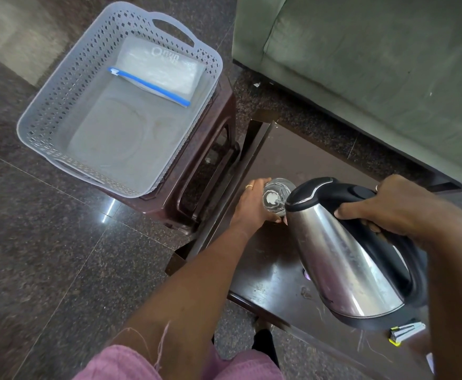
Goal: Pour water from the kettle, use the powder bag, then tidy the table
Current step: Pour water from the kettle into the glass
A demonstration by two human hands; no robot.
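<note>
A steel kettle (345,259) with a black lid and handle hangs tilted over the dark wooden table (268,272), its spout down at a clear glass (276,194). My right hand (389,207) grips the kettle's handle. My left hand (251,204) is wrapped around the glass, which stands at the table's left edge. A stream of water cannot be made out. The powder bag (155,69), clear with a blue zip strip, lies in the grey basket (46,105) at the upper left.
The basket rests on a dark brown plastic stool (205,187) beside the table. A green sofa (375,64) runs behind the table. A small stapler-like object (405,333) lies near the table's front right. The floor is dark polished stone.
</note>
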